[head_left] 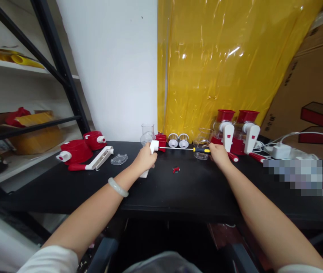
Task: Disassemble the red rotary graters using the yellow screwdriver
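Observation:
My left hand [146, 157] is wrapped round a white plastic part [154, 145]; its round end shows above my fingers and another white end below. My right hand [219, 154] grips the black and yellow handle of a screwdriver [201, 150]. The screwdriver lies level, its long shaft pointing left, with the tip at the white part's round end. Whether the tip sits inside cannot be made out. Between my hands and nearer to me, small red pieces [176, 169] lie on the black table [178, 193].
Two assembled red-and-white rotary graters [227, 136] stand at the right beside cables and a white plug [281, 151]. Grater drums [178, 140] and clear housings [147, 133] are at the back. Red bases [77, 151], a crank handle [100, 158] and a clear disc [119, 159] lie left.

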Demonstrator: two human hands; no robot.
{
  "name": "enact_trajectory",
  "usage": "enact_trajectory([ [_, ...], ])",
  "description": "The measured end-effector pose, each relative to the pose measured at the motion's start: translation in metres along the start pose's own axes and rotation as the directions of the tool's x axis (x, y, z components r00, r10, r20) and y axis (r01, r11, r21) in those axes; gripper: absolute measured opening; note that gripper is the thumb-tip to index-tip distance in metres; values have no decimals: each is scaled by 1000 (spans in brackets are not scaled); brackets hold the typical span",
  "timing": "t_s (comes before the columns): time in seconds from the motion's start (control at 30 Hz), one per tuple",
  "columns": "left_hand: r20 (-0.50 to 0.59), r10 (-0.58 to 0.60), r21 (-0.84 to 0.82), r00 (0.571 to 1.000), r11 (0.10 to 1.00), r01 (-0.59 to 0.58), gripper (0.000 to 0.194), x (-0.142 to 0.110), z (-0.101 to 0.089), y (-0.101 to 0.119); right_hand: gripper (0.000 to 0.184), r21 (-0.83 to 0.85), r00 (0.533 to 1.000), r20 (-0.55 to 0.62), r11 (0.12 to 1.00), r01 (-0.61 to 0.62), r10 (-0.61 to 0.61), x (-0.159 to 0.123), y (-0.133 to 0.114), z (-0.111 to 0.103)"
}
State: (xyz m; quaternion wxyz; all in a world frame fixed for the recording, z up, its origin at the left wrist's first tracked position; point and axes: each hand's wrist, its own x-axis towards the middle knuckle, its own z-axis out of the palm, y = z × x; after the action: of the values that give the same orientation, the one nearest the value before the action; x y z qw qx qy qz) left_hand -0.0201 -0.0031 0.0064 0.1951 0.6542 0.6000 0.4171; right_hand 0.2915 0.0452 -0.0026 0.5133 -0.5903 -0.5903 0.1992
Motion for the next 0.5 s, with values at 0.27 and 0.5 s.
enact_trajectory([
  [0.27, 90, -217, -174, 972, 958, 229, 33, 4, -2, 4, 41, -191, 949, -132, 947, 258, -285, -17, -14, 3],
  [0.5, 190, -287, -170, 939, 932, 320, 12, 6, -3, 5, 31, -129, 870, -165, 885, 448, -465, -24, -17, 2],
])
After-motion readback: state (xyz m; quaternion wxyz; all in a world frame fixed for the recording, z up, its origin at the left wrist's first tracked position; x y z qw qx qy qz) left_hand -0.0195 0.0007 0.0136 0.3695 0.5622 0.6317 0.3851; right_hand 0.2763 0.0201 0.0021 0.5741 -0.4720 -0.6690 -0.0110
